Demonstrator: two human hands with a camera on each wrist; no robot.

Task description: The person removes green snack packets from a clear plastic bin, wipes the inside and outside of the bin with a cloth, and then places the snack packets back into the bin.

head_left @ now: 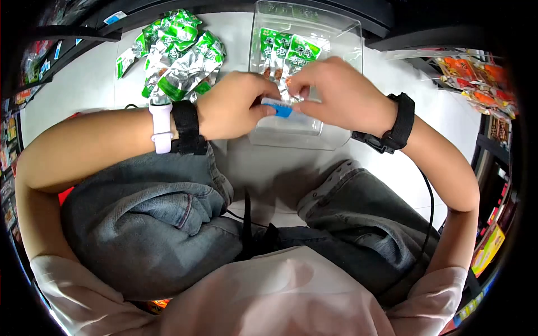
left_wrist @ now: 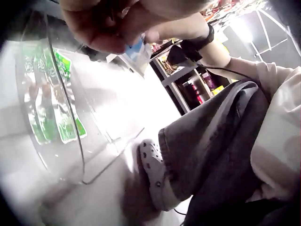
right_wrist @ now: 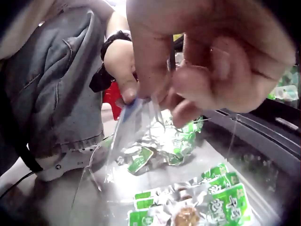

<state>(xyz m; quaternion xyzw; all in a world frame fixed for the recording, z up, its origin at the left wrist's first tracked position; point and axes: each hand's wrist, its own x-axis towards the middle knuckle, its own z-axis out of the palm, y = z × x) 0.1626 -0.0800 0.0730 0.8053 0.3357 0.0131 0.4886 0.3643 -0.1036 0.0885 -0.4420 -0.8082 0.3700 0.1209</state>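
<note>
A small blue-and-clear label strip [head_left: 280, 110] is held between both hands above the near part of a clear plastic bin [head_left: 336, 139]. My left hand [head_left: 235, 103] pinches its left end, thumb on the blue face. At the other end, the right hand [head_left: 350, 98] pinches the strip with thumb and curled fingers. Several green-and-silver snack packets [head_left: 302, 53] lie side by side inside the bin, beyond the hands. In the right wrist view the strip [right_wrist: 129, 112] hangs tilted below the fingers, its lower part see-through.
A heap of similar green-and-silver packets [head_left: 182, 59] lies on the pale floor left of the bin. Dark shelving [head_left: 392, 14] runs behind, and orange snack bags [head_left: 471, 75] fill a rack at right. A cable [head_left: 430, 196] trails from the right wrist.
</note>
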